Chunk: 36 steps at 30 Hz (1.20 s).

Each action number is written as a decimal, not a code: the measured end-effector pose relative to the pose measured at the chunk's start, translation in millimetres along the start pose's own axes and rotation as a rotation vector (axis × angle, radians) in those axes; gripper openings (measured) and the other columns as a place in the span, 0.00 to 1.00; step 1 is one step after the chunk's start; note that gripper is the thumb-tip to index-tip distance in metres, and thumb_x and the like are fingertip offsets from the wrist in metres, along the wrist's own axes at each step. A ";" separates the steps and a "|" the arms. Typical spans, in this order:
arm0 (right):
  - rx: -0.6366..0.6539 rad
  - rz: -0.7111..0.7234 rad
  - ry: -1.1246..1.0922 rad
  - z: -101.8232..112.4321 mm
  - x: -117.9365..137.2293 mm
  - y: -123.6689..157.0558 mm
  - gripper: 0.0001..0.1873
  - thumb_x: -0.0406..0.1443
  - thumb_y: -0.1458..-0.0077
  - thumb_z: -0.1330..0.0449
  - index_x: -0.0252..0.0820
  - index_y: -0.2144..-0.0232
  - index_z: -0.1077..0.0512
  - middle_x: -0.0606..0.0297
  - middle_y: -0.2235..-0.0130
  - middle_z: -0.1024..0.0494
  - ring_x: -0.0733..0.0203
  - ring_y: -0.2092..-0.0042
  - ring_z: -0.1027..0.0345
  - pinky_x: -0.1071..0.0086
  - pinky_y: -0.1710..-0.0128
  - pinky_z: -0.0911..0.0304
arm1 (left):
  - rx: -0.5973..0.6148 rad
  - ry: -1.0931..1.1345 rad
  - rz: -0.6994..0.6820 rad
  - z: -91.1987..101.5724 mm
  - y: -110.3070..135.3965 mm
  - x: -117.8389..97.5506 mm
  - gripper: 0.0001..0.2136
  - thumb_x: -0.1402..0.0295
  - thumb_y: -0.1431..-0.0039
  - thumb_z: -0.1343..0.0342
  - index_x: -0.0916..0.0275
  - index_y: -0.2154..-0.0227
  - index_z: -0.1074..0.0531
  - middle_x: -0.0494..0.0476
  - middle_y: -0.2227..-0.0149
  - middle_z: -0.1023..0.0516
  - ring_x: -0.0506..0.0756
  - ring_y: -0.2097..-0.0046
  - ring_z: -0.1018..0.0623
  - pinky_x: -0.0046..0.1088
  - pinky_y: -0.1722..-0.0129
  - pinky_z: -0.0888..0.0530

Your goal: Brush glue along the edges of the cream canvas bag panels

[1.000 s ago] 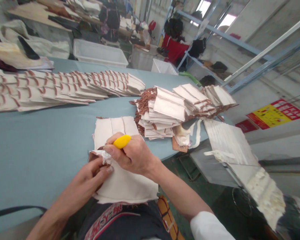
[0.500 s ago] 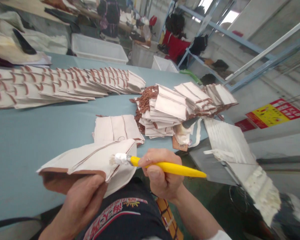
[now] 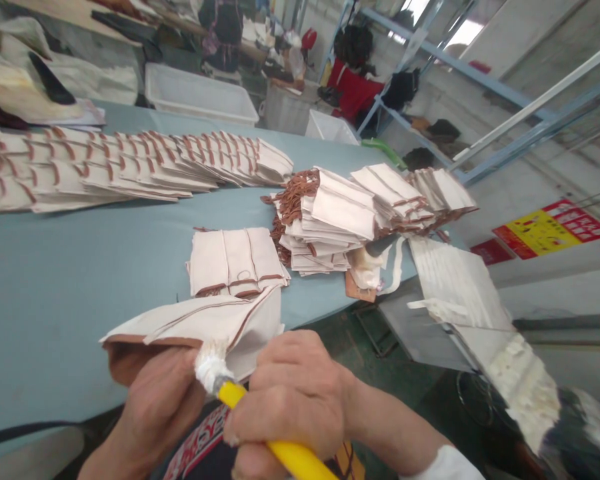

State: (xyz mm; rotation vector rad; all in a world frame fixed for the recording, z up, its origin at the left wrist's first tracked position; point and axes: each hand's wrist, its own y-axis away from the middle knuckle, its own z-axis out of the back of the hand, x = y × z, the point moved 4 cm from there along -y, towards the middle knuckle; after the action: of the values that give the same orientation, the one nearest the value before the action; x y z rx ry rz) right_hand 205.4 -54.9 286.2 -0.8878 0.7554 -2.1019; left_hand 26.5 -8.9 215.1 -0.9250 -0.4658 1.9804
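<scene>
My left hand (image 3: 157, 407) holds up a cream leather piece with brown edging (image 3: 200, 327) over the table's near edge, fingers closed under it. My right hand (image 3: 293, 400) is wrapped round a yellow-handled brush (image 3: 275, 447), whose white glue-caked bristles (image 3: 207, 367) touch the underside edge of the lifted piece. Just beyond lies a small flat stack of the same cream pieces (image 3: 235, 261) on the blue-grey table (image 3: 80, 267).
A tall heap of cream pieces with brown trim (image 3: 340, 220) sits at the table's right end. A long overlapping row of pieces (image 3: 130, 170) runs along the far side. White bins (image 3: 200, 97) stand behind. A glue-smeared metal stand (image 3: 455, 293) is off the right edge.
The piece was lifted off the stack and held up by my left hand. The brush swung from pointing left across the piece to pointing up under its edge, my right hand nearer the camera.
</scene>
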 end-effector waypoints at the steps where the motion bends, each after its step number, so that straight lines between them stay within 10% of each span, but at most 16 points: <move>1: -0.118 -0.019 -0.041 7.3 -2.9 -3.4 0.13 0.43 0.23 0.39 0.46 0.63 0.25 0.74 0.76 0.22 0.68 0.75 0.25 0.75 0.68 0.25 | -0.001 0.005 0.007 0.4 1.4 0.9 0.09 0.77 0.28 0.48 0.55 0.59 0.28 0.49 0.71 0.20 0.52 0.73 0.20 0.26 0.70 0.24; 5: -0.366 -0.181 -0.123 25.8 -17.4 -10.9 0.15 0.38 0.20 0.46 0.47 0.63 0.26 0.71 0.74 0.19 0.66 0.75 0.24 0.74 0.71 0.26 | -0.004 -0.010 0.064 -0.4 8.5 4.2 0.11 0.80 0.30 0.45 0.55 0.64 0.29 0.49 0.72 0.23 0.52 0.73 0.23 0.28 0.67 0.26; 11: -0.274 -0.065 -0.193 16.4 -10.0 -8.1 0.14 0.38 0.22 0.45 0.47 0.63 0.26 0.71 0.74 0.18 0.67 0.75 0.23 0.76 0.72 0.26 | 0.003 -0.012 0.114 -4.7 16.6 3.8 0.11 0.78 0.26 0.46 0.57 0.63 0.25 0.51 0.71 0.21 0.53 0.70 0.21 0.28 0.66 0.26; 26: -0.278 -0.324 -0.156 18.5 -17.1 -3.5 0.16 0.41 0.23 0.43 0.45 0.65 0.23 0.66 0.72 0.18 0.63 0.73 0.22 0.72 0.71 0.25 | -0.021 0.108 0.112 -14.0 10.9 8.7 0.11 0.79 0.28 0.47 0.56 0.62 0.26 0.49 0.70 0.21 0.52 0.70 0.21 0.25 0.65 0.26; 32: -0.591 -0.558 -0.167 17.1 -57.5 20.4 0.17 0.44 0.20 0.47 0.45 0.61 0.26 0.72 0.74 0.25 0.69 0.81 0.36 0.75 0.80 0.37 | 0.001 0.328 0.592 -15.0 2.5 16.8 0.09 0.59 0.28 0.39 0.55 0.61 0.17 0.51 0.66 0.13 0.55 0.68 0.16 0.24 0.66 0.22; 36: -0.459 -0.550 0.064 2.0 -79.6 28.4 0.17 0.45 0.22 0.48 0.43 0.55 0.23 0.67 0.71 0.21 0.62 0.72 0.25 0.69 0.68 0.26 | 0.030 0.632 0.920 -12.3 -7.3 19.5 0.20 0.43 0.42 0.31 0.56 0.65 0.14 0.54 0.66 0.12 0.59 0.66 0.15 0.26 0.69 0.18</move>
State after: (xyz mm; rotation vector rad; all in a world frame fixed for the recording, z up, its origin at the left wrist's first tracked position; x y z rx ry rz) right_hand 257.9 -8.5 238.9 -1.4065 1.1581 -2.4808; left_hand 33.3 11.2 203.3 -1.8786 0.4358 2.2599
